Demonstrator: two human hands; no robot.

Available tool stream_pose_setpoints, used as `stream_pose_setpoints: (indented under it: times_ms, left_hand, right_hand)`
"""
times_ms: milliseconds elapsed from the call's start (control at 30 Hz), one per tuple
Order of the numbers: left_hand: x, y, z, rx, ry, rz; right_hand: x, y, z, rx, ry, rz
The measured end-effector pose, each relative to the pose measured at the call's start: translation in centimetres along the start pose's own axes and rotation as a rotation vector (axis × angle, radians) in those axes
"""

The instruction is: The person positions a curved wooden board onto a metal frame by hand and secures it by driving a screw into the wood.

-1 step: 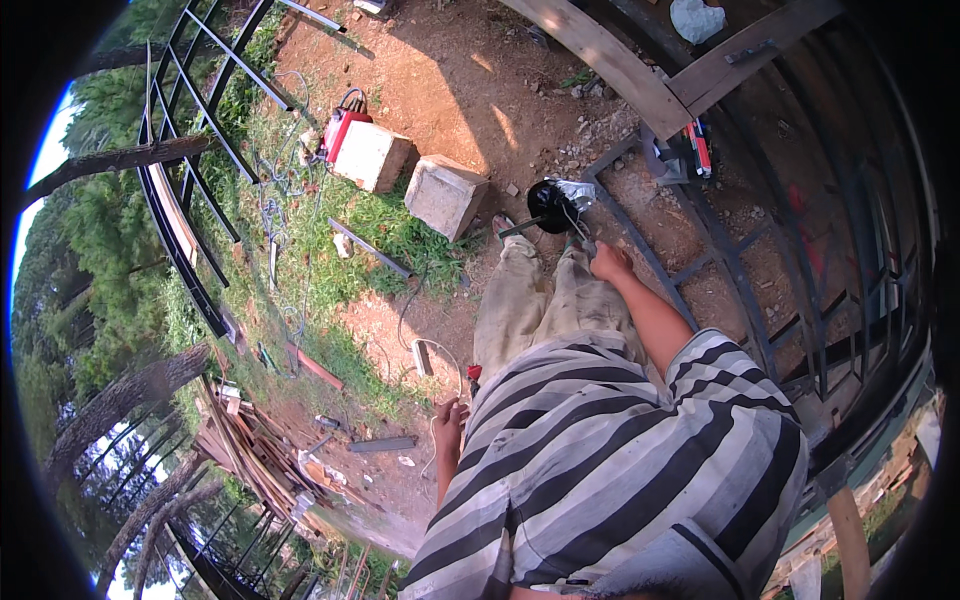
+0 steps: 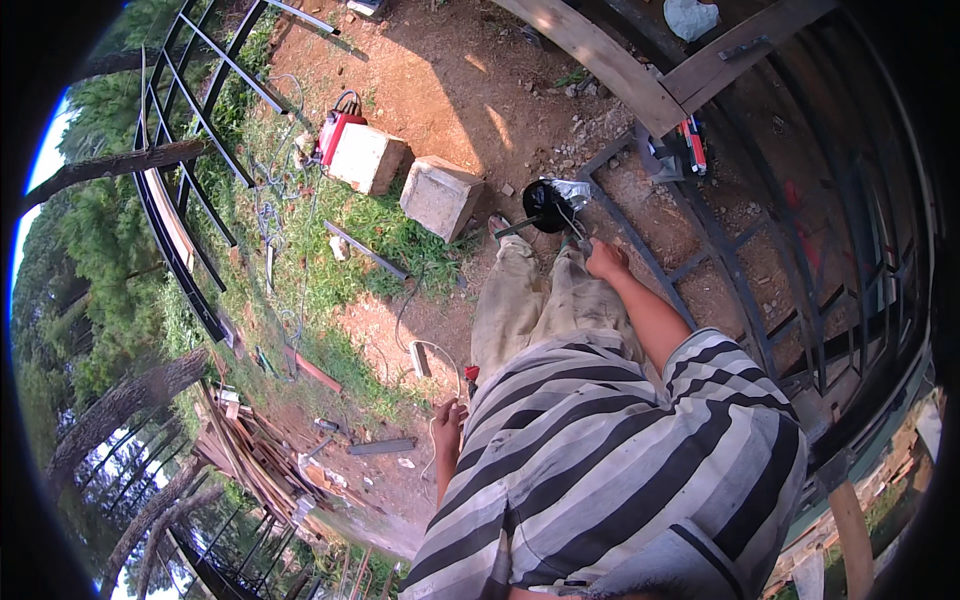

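My right hand (image 2: 606,258), reaching out past my knee, is closed round the light metal handle (image 2: 573,222) of a black round bucket-like thing (image 2: 544,204). This hangs or stands by my feet; which, I cannot tell. A narrow dark green bar (image 2: 518,229) juts from its left side, and shiny silver material (image 2: 572,191) shows at its far right edge. My left hand (image 2: 448,418) hangs at my left side, fingers loosely bent and apart, holding nothing visible. A pale cable (image 2: 433,452) runs beside it, and a small red thing (image 2: 471,373) is at my hip.
Two pale blocks (image 2: 440,197) stand ahead, beside a red machine (image 2: 338,135) with cables. A dark metal frame (image 2: 640,236) lies to my right under a curved wooden board (image 2: 600,62). Metal bars (image 2: 367,250) and a pile of planks (image 2: 250,450) lie leftward.
The whole view has shifted very slightly. Both hands keep their places and the right hand keeps its hold on the handle.
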State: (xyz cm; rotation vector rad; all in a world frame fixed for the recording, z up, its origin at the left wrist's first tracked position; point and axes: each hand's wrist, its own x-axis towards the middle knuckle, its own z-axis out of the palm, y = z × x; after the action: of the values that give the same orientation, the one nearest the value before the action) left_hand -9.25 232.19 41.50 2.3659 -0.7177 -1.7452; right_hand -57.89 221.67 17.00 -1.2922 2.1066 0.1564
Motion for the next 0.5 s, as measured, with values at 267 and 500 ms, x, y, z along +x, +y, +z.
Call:
stream_pose_setpoints:
  times_ms: [267, 500]
  left_hand:
    - [1.3, -1.1, -0.9, 0.041, -0.013, 0.068]
    - [-0.1, 0.7, -1.7, 0.06, 0.026, 0.057]
  right_hand:
    - [-0.3, -1.6, -2.0, 0.256, -0.172, 0.145]
    - [-0.7, -4.1, -3.1, 0.73, -0.557, 0.466]
